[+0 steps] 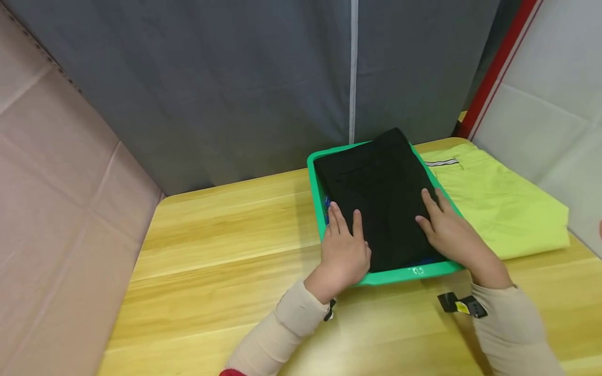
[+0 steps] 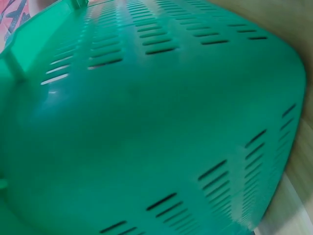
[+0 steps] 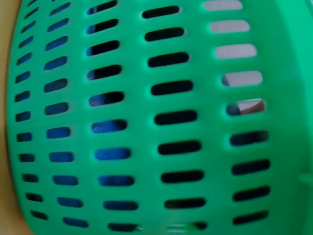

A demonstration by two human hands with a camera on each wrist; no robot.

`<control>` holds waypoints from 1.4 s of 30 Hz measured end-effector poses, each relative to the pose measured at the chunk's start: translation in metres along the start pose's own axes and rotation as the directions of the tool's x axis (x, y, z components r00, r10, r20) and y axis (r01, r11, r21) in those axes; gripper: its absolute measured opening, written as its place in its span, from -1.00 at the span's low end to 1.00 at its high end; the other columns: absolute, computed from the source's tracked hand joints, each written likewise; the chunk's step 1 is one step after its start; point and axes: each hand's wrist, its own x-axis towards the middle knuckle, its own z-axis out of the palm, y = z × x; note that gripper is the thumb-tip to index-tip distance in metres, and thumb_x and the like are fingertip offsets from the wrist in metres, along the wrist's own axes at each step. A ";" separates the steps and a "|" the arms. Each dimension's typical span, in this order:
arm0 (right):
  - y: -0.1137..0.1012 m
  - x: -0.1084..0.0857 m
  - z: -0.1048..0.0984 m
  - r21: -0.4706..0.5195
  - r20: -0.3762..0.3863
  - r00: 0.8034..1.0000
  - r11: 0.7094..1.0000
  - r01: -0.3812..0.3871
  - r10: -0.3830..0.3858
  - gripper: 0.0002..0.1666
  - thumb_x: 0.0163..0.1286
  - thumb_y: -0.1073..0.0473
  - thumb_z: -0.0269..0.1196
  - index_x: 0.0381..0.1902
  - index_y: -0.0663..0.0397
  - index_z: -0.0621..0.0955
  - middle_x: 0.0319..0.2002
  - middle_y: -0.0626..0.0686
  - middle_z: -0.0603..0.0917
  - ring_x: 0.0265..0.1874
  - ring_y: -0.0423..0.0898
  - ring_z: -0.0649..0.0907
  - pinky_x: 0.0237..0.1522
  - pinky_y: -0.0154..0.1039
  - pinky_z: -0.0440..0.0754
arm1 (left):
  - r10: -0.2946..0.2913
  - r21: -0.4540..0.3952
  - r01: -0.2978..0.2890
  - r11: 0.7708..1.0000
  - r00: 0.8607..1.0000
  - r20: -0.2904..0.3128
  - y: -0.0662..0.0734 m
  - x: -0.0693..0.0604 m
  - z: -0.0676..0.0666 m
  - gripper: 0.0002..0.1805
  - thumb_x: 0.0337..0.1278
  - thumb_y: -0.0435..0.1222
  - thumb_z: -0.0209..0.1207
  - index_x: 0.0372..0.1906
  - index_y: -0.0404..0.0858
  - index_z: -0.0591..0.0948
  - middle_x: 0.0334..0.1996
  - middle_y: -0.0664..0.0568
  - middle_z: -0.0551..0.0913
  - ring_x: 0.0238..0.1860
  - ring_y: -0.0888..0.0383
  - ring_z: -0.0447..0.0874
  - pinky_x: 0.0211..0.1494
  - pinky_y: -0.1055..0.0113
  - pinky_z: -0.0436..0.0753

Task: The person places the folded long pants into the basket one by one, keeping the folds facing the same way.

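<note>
A green slotted plastic basket (image 1: 315, 183) stands on the wooden table, and a folded black cloth (image 1: 381, 193) lies in its top. One far corner of the cloth rises above the back rim. My left hand (image 1: 345, 255) rests at the near left of the cloth, its fingers extended along the left edge. On the right side, my right hand (image 1: 452, 232) touches the cloth with spread fingers, beside the right rim. Both wrist views are filled by the basket's wall (image 2: 146, 112); blue fabric (image 3: 110, 153) shows through the slots in the right wrist view.
A folded yellow-green garment (image 1: 508, 203) with a striped trim lies to the right of the basket. Bare wooden tabletop (image 1: 211, 261) extends to the left. A grey curtain (image 1: 235, 94) hangs behind, with pale cloth walls (image 1: 61, 198) at both sides.
</note>
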 end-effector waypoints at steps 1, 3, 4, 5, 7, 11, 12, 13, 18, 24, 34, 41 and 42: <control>0.000 0.001 0.000 0.004 0.008 1.000 1.000 -0.003 0.003 -0.23 0.59 0.05 -0.14 0.49 0.38 -0.13 0.42 0.61 -0.19 0.28 0.59 0.18 0.10 0.39 0.38 | -0.001 0.012 0.001 1.000 1.000 0.006 0.000 0.000 0.000 -0.29 0.46 0.01 -0.25 0.55 -0.15 -0.11 0.51 -0.39 -0.34 0.55 -0.22 -0.33 0.54 0.18 0.12; 0.001 0.003 -0.001 0.000 0.013 1.000 1.000 -0.006 0.006 -0.26 0.59 0.08 -0.15 0.47 0.44 -0.08 0.40 0.64 -0.18 0.29 0.60 0.14 0.21 0.42 0.24 | -0.003 0.032 0.003 0.999 1.000 0.015 0.001 0.000 -0.001 -0.29 0.46 0.02 -0.27 0.55 -0.15 -0.11 0.51 -0.39 -0.32 0.55 -0.21 -0.32 0.54 0.19 0.12; 0.001 0.004 -0.002 -0.007 0.014 1.000 1.000 -0.005 0.005 -0.28 0.58 0.10 -0.14 0.45 0.48 -0.04 0.39 0.65 -0.16 0.30 0.60 0.13 0.23 0.41 0.24 | -0.003 0.037 0.003 0.999 1.000 0.017 0.002 0.000 -0.001 -0.30 0.46 0.02 -0.27 0.55 -0.15 -0.10 0.51 -0.39 -0.32 0.55 -0.21 -0.31 0.54 0.19 0.12; 0.002 0.005 -0.003 -0.016 0.012 1.000 1.000 -0.002 0.002 -0.29 0.58 0.12 -0.13 0.44 0.52 -0.01 0.38 0.66 -0.15 0.29 0.60 0.13 0.23 0.40 0.24 | -0.004 0.046 0.003 0.999 1.000 0.020 0.002 0.000 -0.001 -0.30 0.47 0.02 -0.27 0.55 -0.14 -0.11 0.51 -0.39 -0.31 0.55 -0.21 -0.31 0.54 0.20 0.12; 0.004 0.006 -0.004 -0.042 0.000 1.000 0.999 0.014 -0.014 -0.33 0.56 0.18 -0.09 0.39 0.60 0.07 0.36 0.69 -0.10 0.29 0.60 0.15 0.22 0.38 0.27 | -0.005 0.065 0.003 0.998 1.000 0.030 0.004 0.000 -0.002 -0.30 0.47 0.03 -0.28 0.55 -0.14 -0.10 0.51 -0.39 -0.30 0.55 -0.21 -0.30 0.54 0.21 0.11; 0.004 0.006 -0.003 -0.094 -0.023 0.999 0.995 0.044 -0.046 -0.39 0.51 0.26 -0.02 0.31 0.67 0.17 0.33 0.72 -0.02 0.28 0.58 0.18 0.17 0.35 0.35 | -0.014 0.110 0.007 0.994 0.998 0.067 0.007 0.000 -0.004 -0.28 0.46 0.06 -0.28 0.55 -0.13 -0.10 0.51 -0.39 -0.28 0.55 -0.21 -0.28 0.55 0.22 0.11; 0.004 0.005 -0.003 -0.109 -0.032 0.998 0.993 0.053 -0.057 -0.40 0.49 0.27 0.00 0.29 0.68 0.20 0.32 0.72 0.00 0.27 0.58 0.19 0.15 0.34 0.38 | -0.014 0.119 0.006 0.993 0.997 0.073 0.007 -0.001 -0.004 -0.28 0.46 0.07 -0.27 0.55 -0.13 -0.10 0.51 -0.39 -0.27 0.55 -0.21 -0.27 0.54 0.23 0.11; 0.004 0.005 -0.002 -0.132 -0.044 0.996 0.989 0.065 -0.071 -0.41 0.48 0.28 0.01 0.28 0.69 0.22 0.31 0.72 0.04 0.28 0.57 0.20 0.12 0.32 0.42 | -0.015 0.125 0.005 0.992 0.997 0.078 0.008 -0.001 -0.004 -0.27 0.45 0.08 -0.27 0.55 -0.14 -0.09 0.51 -0.40 -0.26 0.55 -0.22 -0.26 0.54 0.23 0.12; 0.001 0.004 0.003 -0.153 -0.088 0.994 0.987 0.052 -0.066 -0.41 0.49 0.26 0.01 0.29 0.65 0.24 0.32 0.67 0.10 0.26 0.54 0.26 0.08 0.29 0.47 | -0.017 0.106 0.009 0.994 0.997 0.072 0.006 -0.002 -0.004 -0.27 0.45 0.07 -0.25 0.55 -0.14 -0.09 0.51 -0.40 -0.27 0.55 -0.23 -0.27 0.54 0.22 0.12; -0.001 0.001 0.005 -0.002 -0.139 0.990 1.000 -0.009 0.008 -0.38 0.54 0.20 -0.05 0.39 0.52 0.16 0.39 0.60 0.03 0.28 0.55 0.24 0.19 0.40 0.29 | -0.014 -0.071 0.013 0.997 1.000 -0.001 0.002 -0.003 -0.003 -0.30 0.44 0.01 -0.18 0.55 -0.12 -0.04 0.51 -0.38 -0.37 0.54 -0.25 -0.42 0.57 0.15 0.05; 0.001 -0.017 0.007 0.049 -0.349 0.935 0.995 0.086 -0.063 -0.51 0.49 0.26 0.03 0.29 0.43 0.39 0.39 0.49 0.20 0.32 0.45 0.29 0.28 0.36 0.22 | 0.087 -0.144 -0.104 0.984 0.989 -0.122 0.004 -0.012 -0.010 -0.34 0.44 -0.01 -0.15 0.52 -0.16 0.10 0.53 -0.31 -0.30 0.55 -0.18 -0.48 0.57 0.05 -0.06; 0.010 -0.027 0.000 0.023 -0.551 0.823 0.984 0.179 -0.137 -0.70 0.34 0.41 0.15 0.01 0.36 0.63 0.27 0.36 0.46 -0.11 0.16 0.71 -0.04 0.03 0.63 | 0.159 -0.105 -0.184 0.977 0.964 -0.213 0.016 -0.018 -0.018 -0.36 0.42 0.02 -0.13 0.51 -0.04 0.12 0.54 -0.27 -0.24 0.56 -0.18 -0.41 0.56 -0.10 -0.13; 0.012 -0.028 -0.002 0.021 -0.568 0.812 0.983 0.181 -0.137 -0.70 0.34 0.41 0.15 0.00 0.35 0.64 0.27 0.35 0.47 -0.35 -0.02 0.73 -0.22 -0.17 0.67 | 0.171 -0.112 -0.200 0.973 0.960 -0.223 0.018 -0.018 -0.019 -0.35 0.42 0.02 -0.13 0.52 -0.03 0.11 0.55 -0.26 -0.24 0.56 -0.17 -0.39 0.56 -0.10 -0.12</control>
